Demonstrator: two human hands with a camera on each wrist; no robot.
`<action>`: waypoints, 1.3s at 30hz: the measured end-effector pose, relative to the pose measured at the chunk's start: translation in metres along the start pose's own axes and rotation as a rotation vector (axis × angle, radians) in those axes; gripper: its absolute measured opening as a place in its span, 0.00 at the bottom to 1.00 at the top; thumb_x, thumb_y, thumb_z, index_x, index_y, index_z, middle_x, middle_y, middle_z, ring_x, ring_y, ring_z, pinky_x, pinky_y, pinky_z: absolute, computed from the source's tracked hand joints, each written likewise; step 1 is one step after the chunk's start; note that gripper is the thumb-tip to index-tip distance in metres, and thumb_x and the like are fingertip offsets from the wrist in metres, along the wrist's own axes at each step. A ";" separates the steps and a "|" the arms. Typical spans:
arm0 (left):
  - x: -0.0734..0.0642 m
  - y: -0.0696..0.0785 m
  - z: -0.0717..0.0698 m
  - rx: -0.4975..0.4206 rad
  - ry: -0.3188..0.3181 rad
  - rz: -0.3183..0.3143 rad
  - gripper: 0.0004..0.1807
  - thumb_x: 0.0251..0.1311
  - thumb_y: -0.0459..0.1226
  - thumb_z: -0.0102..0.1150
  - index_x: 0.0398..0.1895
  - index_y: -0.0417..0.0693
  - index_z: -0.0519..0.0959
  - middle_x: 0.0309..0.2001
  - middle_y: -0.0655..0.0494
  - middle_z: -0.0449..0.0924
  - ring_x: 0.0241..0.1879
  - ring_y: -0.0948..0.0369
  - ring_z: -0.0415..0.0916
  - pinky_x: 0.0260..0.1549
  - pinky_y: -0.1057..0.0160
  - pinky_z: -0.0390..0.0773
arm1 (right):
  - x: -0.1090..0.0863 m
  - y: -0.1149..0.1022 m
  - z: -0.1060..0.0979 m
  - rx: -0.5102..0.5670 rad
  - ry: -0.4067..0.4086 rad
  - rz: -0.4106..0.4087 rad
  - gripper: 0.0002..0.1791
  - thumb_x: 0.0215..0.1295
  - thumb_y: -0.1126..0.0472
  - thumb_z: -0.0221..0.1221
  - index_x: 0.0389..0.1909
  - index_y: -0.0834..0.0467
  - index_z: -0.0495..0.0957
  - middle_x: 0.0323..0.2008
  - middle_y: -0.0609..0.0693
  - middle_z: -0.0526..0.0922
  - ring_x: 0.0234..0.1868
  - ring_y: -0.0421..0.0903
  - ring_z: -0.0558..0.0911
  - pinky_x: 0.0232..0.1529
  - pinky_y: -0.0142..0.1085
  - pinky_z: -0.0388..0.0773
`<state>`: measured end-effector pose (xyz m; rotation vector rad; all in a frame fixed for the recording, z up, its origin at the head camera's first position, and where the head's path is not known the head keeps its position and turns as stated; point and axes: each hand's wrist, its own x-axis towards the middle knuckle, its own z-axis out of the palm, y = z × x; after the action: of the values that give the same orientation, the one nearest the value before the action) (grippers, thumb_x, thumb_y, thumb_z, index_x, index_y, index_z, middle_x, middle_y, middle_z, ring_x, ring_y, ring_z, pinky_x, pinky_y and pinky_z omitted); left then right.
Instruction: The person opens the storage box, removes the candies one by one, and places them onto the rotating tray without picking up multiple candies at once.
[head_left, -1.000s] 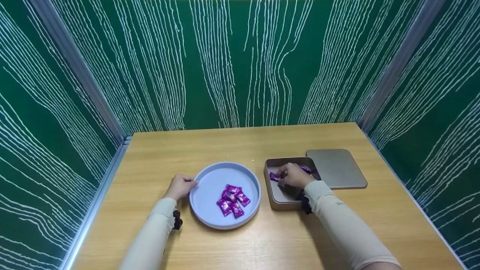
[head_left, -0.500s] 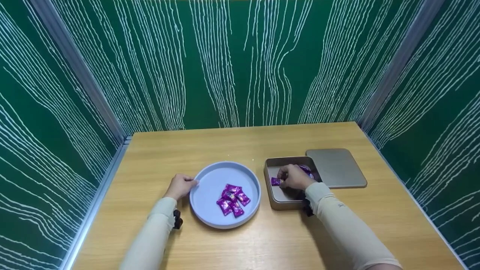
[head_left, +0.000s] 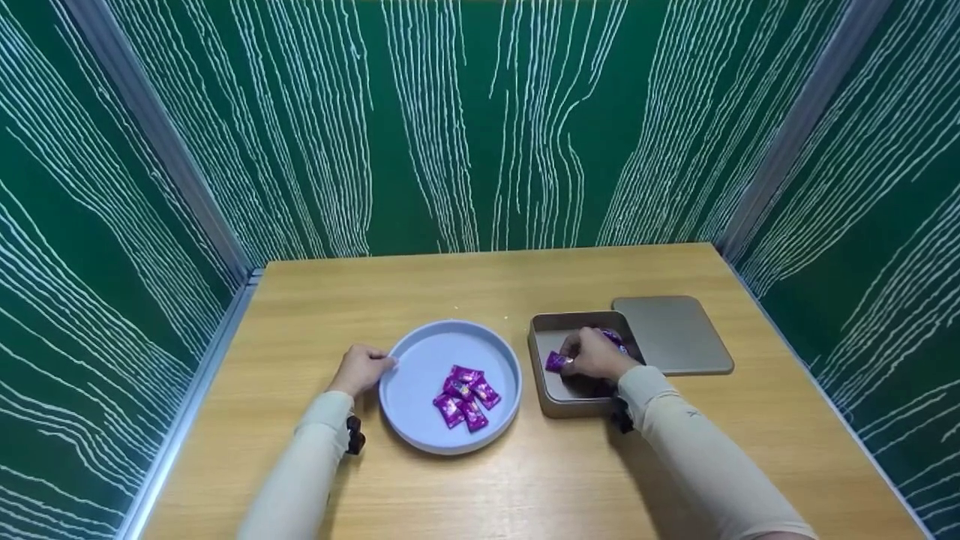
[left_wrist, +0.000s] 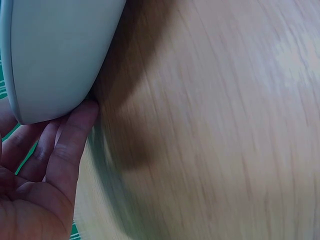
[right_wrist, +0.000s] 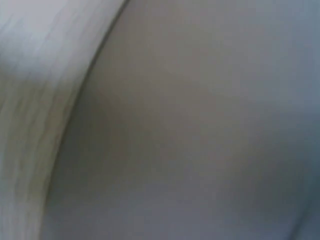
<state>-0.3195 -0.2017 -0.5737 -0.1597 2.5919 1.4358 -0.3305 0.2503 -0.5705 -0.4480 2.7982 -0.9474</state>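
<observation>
My left hand (head_left: 361, 371) holds the left rim of a round pale-blue plate (head_left: 424, 360) with a raised edge. In the left wrist view, the thumb is over the rim and the fingers (left_wrist: 70, 145) reach along the outer side of the plate (left_wrist: 60, 55). Several purple wrapped candies (head_left: 465, 390) lie on it, right of its middle. My right hand (head_left: 598, 355) is inside a square metal tin (head_left: 574, 409), pinching a purple wrapped candy (head_left: 556, 361). More candies (head_left: 615, 339) show behind that hand. A blurred grey-brown surface fills most of the right wrist view.
The tin's flat lid (head_left: 679, 337) lies at the right, against the tin's back right side. All of this stands on a wooden table (head_left: 480, 495). Green panels (head_left: 480, 187) with white wavy lines rise at its back and sides.
My right hand has drawn slightly right within the tin, the pinched candy turning and moving right with it. The left hand and the plate keep their place.
</observation>
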 end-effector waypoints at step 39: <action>-0.001 0.001 0.002 0.043 0.043 0.027 0.13 0.70 0.35 0.66 0.48 0.32 0.90 0.49 0.37 0.91 0.40 0.58 0.87 0.42 0.64 0.88 | 0.029 -0.099 0.017 0.071 0.007 -0.203 0.10 0.56 0.73 0.71 0.41 0.66 0.90 0.34 0.57 0.90 0.34 0.44 0.83 0.42 0.38 0.86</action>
<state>-0.3188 -0.2000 -0.5738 -0.1527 2.6673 1.3986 -0.3308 0.1566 -0.5251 -0.7309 2.7532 -1.0861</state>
